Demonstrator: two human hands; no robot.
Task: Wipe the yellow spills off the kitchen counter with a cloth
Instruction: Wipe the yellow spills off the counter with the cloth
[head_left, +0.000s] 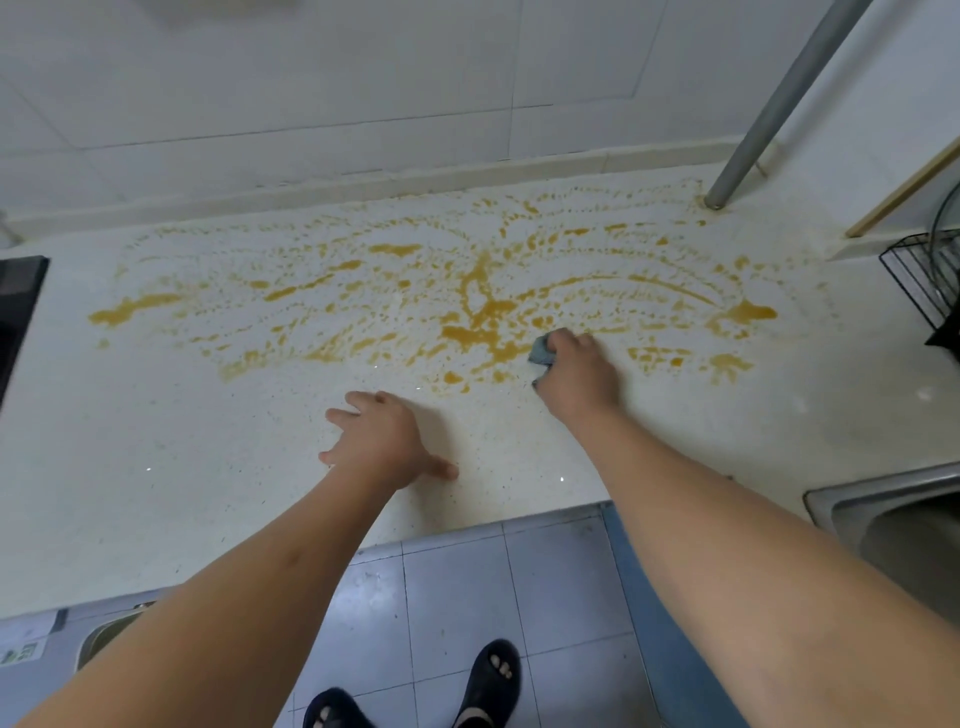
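Yellow spills (467, 312) lie smeared in streaks and drops across the back half of the pale speckled counter (156, 441), from far left to far right. My right hand (579, 371) is closed around a small grey-blue cloth (541, 352) and presses it on the counter at the near edge of the thickest yellow patch. Only a corner of the cloth shows past the fingers. My left hand (382, 441) rests flat on a bare part of the counter nearer the front edge, fingers spread, holding nothing.
A metal pole (769, 109) stands at the back right of the counter. A black wire rack (919, 280) sits at the right edge, a steel sink (893, 525) at the near right, a black hob (15, 322) at the left. White tiled wall behind.
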